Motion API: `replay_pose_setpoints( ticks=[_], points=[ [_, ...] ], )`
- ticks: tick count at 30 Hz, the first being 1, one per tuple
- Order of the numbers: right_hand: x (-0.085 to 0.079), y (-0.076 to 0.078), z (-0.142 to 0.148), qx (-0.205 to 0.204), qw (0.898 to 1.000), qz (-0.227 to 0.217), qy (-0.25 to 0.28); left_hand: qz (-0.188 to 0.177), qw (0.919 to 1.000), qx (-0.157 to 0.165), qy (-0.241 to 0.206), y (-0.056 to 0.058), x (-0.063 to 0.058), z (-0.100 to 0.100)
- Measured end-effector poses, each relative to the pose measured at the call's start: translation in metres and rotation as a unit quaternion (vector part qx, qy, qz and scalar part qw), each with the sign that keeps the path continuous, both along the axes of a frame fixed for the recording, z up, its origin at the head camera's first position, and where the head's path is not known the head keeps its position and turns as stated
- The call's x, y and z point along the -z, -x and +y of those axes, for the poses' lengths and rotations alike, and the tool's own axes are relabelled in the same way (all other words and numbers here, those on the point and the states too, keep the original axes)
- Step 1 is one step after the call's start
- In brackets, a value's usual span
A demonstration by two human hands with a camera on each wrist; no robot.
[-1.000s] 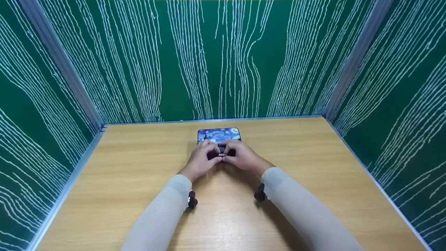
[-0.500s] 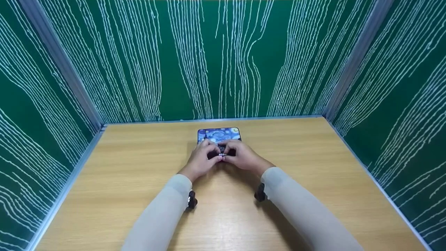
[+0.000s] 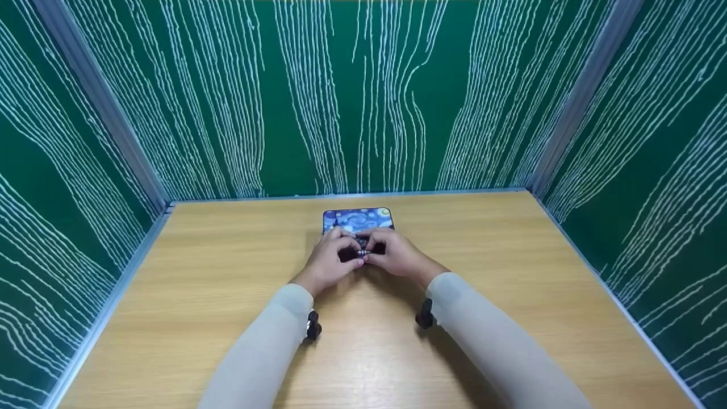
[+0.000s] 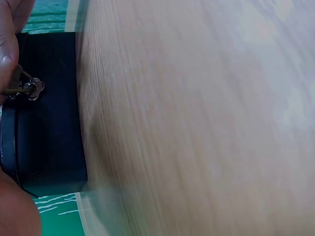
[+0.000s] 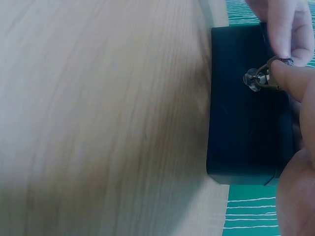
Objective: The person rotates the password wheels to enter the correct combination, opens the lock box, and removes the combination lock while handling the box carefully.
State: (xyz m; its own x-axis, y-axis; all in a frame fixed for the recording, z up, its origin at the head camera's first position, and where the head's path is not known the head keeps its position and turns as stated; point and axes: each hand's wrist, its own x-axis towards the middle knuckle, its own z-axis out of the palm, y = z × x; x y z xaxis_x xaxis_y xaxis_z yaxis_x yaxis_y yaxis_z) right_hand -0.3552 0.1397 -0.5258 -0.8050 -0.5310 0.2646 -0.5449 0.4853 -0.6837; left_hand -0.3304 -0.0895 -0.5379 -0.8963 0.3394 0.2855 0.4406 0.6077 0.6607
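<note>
A small box point(image 3: 356, 218) with a swirling blue painted lid stands on the table, its dark front point(image 5: 241, 132) toward me. A silver clasp point(image 5: 253, 79) is fixed to that front. Hooked through it is the bronze-coloured shackle of a small padlock point(image 3: 363, 253). From the left, my left hand point(image 3: 329, 258) pinches the padlock between thumb and fingers. From the right, my right hand point(image 3: 397, 255) grips it too, with its thumb point(image 5: 293, 78) laid on it. Both thumb tips nearly meet. Fingers hide most of the padlock's body.
The wooden table point(image 3: 238, 238) runs back to a green wall point(image 3: 301, 113) with wavy white lines, and similar walls rise at both sides. Metal posts point(image 3: 579, 96) stand in the corners. A dark wrist camera point(image 3: 313, 325) sits at each sleeve cuff.
My left thumb tip has slid slightly downward on the padlock. The box and the right hand stay almost where they were.
</note>
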Motion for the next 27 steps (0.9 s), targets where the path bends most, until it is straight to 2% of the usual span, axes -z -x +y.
replay_pose_setpoints(
  ticks=[6,13,21,27],
  points=[
    [-0.0007,0.0,0.0008,0.004,1.0,-0.023,0.001,0.013,0.9999,-0.006,0.002,0.0004,0.0004,0.0027],
    [-0.0011,0.0004,0.0008,0.009,0.999,-0.035,-0.017,0.006,0.9997,-0.022,0.004,0.002,0.0026,0.0051],
    [-0.0005,0.001,0.0006,-0.008,1.0,0.005,-0.024,0.041,0.9989,-0.009,-0.021,0.0039,0.0037,0.0058],
    [0.0006,0.002,0.0011,-0.006,1.0,-0.003,-0.016,0.04,0.999,-0.013,-0.017,0.0032,0.0027,0.0061]
  ],
)
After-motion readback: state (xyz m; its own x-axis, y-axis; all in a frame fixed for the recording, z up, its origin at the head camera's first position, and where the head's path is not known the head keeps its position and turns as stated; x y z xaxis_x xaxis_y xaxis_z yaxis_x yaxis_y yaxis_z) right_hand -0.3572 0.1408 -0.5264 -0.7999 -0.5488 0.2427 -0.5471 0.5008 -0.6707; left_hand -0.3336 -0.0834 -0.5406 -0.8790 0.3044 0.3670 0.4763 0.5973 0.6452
